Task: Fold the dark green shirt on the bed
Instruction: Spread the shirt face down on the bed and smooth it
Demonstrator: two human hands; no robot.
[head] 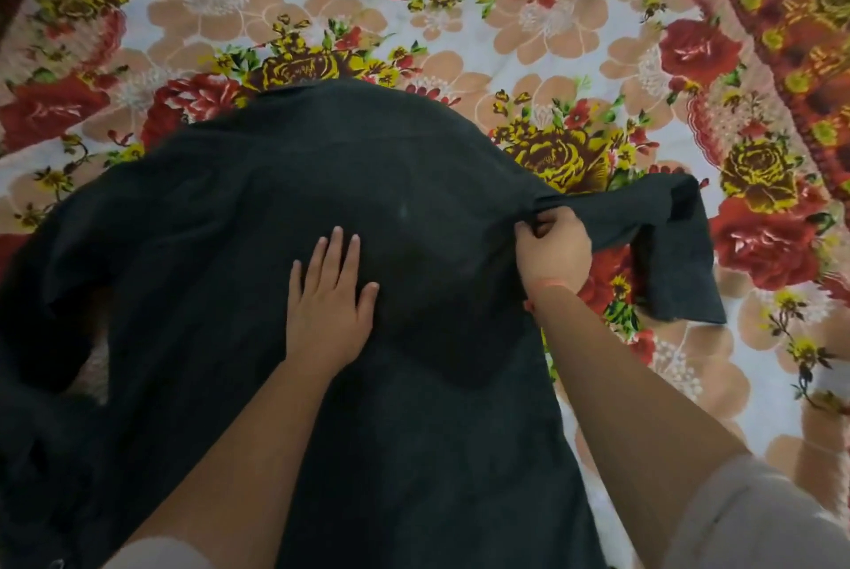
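Note:
The dark green shirt [285,182] lies spread back-up across the bed, its collar pointing away from me. My left hand [329,306] presses flat on the middle of the shirt with fingers straight. My right hand [552,248] grips the shirt at the right shoulder seam, where the short right sleeve [667,242] starts; the sleeve is lifted and hangs out to the right. The left sleeve lies bunched at the left edge of the view.
The bed is covered by a floral sheet [460,16] with red, yellow and peach flowers. A red and gold patterned border [791,16] runs along the far right. Bare sheet surrounds the shirt above and to the right.

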